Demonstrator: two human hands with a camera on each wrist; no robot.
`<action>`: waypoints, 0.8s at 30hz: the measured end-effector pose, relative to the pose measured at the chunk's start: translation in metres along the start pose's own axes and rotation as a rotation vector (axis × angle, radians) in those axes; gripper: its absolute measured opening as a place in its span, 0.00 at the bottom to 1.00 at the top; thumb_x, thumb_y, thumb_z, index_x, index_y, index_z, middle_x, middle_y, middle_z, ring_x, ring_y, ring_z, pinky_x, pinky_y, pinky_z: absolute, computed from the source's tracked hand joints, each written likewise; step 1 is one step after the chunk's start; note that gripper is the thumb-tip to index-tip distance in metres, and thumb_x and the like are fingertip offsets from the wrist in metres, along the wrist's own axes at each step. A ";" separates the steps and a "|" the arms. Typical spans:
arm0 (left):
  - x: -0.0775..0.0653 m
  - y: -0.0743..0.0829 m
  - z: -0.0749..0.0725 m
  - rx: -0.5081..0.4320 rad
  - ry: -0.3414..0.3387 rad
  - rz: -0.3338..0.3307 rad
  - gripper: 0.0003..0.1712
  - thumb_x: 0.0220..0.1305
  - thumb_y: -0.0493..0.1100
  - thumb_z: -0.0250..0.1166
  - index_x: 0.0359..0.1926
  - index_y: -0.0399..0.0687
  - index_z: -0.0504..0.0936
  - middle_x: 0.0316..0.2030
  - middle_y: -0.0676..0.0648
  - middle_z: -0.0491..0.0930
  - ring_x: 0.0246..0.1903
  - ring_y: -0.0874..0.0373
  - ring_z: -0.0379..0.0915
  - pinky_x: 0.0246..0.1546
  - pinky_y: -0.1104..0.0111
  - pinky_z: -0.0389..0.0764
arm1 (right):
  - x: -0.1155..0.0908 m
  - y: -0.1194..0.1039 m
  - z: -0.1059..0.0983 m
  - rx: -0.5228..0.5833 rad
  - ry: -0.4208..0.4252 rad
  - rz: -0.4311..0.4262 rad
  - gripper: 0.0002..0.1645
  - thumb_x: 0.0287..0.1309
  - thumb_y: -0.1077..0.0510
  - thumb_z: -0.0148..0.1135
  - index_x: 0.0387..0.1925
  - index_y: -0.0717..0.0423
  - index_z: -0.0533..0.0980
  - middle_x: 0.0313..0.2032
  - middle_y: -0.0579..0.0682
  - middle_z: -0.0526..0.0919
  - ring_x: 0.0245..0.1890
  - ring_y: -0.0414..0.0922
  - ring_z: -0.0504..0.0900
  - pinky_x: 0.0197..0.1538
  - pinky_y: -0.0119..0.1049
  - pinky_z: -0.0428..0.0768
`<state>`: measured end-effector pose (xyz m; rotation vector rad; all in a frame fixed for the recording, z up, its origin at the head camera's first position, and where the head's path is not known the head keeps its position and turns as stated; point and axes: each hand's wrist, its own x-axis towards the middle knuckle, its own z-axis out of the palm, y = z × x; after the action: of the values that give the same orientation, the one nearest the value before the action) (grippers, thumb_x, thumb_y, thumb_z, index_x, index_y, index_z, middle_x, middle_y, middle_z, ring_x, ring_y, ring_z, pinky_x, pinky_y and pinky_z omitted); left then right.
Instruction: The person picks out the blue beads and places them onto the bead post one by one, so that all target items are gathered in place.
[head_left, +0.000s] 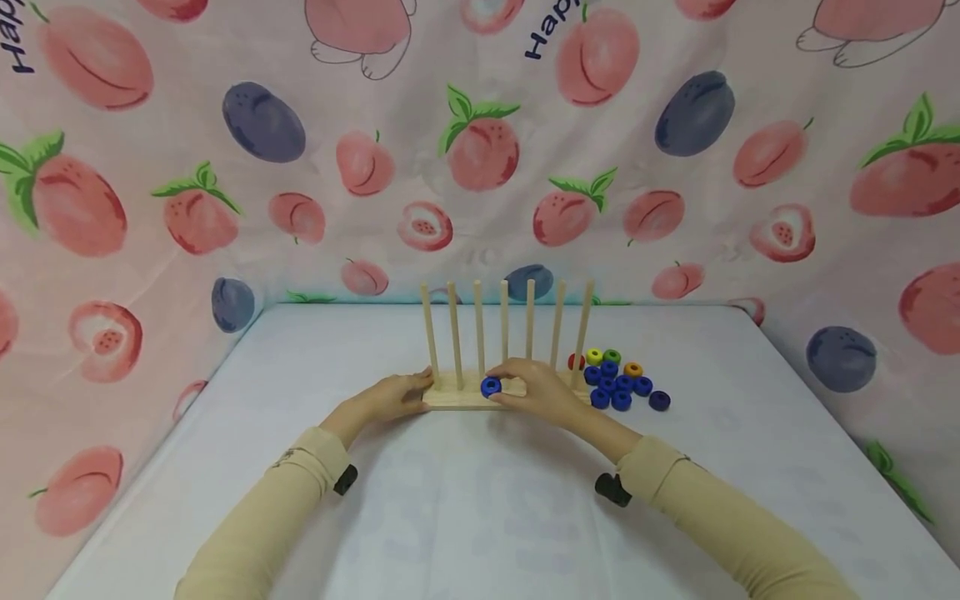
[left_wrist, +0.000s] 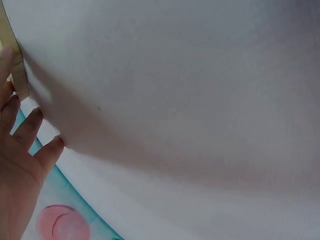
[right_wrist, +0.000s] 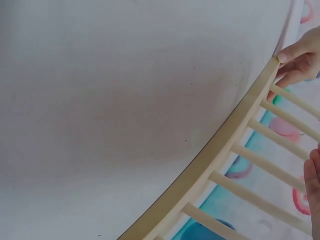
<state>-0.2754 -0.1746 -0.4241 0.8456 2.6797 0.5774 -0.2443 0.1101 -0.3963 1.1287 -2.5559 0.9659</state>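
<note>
Likely threading, our right hand [head_left: 543, 393] pinches a blue bead [head_left: 491, 392] needing lifting above the peg rack [head_left: 465, 402] our left hand [head_left: 392, 397] grips.

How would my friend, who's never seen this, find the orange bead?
Find the wooden stand with tall pegs. Beside its right end lies a cluster of mostly blue beads. The orange bead sits toward its back right, the only orange one.

1. From here, the near tabletop [head_left: 465, 517] between both sleeves [head_left: 262, 508] looks easy to slide through.
2. Seven upright pegs [head_left: 479, 325] kinda fence the middle.
3. Loose beads [head_left: 607, 384] crowd the wooden rack [head_left: 457, 401] on its right.
</note>
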 end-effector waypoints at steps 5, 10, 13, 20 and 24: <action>-0.001 -0.001 0.001 0.003 0.008 0.003 0.33 0.67 0.45 0.57 0.67 0.33 0.60 0.70 0.36 0.53 0.68 0.38 0.52 0.69 0.48 0.57 | 0.003 -0.001 0.002 0.004 0.035 -0.034 0.19 0.52 0.58 0.68 0.45 0.63 0.79 0.42 0.56 0.85 0.42 0.54 0.82 0.47 0.49 0.82; -0.001 -0.002 0.001 0.008 0.016 0.007 0.33 0.67 0.45 0.57 0.67 0.33 0.60 0.70 0.37 0.53 0.68 0.38 0.52 0.69 0.48 0.57 | 0.010 -0.006 0.000 0.017 0.065 -0.043 0.19 0.51 0.60 0.69 0.45 0.65 0.78 0.43 0.58 0.84 0.43 0.55 0.83 0.48 0.47 0.83; -0.002 -0.002 0.001 0.007 0.025 0.013 0.33 0.67 0.45 0.57 0.67 0.33 0.60 0.70 0.37 0.53 0.68 0.38 0.52 0.69 0.48 0.57 | 0.015 -0.010 -0.001 0.019 0.069 -0.033 0.19 0.51 0.60 0.69 0.46 0.64 0.78 0.44 0.57 0.84 0.44 0.53 0.83 0.49 0.46 0.83; -0.002 -0.002 0.001 0.000 0.033 0.009 0.33 0.67 0.44 0.58 0.67 0.34 0.60 0.70 0.38 0.54 0.68 0.39 0.53 0.70 0.50 0.57 | 0.027 -0.019 -0.002 0.033 0.117 -0.080 0.20 0.52 0.60 0.68 0.46 0.65 0.78 0.44 0.58 0.84 0.43 0.52 0.82 0.49 0.46 0.83; -0.002 -0.003 0.001 0.008 0.038 0.019 0.33 0.67 0.45 0.58 0.67 0.34 0.61 0.69 0.37 0.55 0.68 0.39 0.54 0.69 0.50 0.58 | 0.034 -0.023 -0.004 0.036 0.166 -0.099 0.20 0.51 0.61 0.68 0.47 0.65 0.78 0.44 0.58 0.84 0.43 0.51 0.83 0.49 0.44 0.83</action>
<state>-0.2748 -0.1775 -0.4263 0.8712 2.7126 0.5926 -0.2514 0.0808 -0.3684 1.1231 -2.3389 1.0384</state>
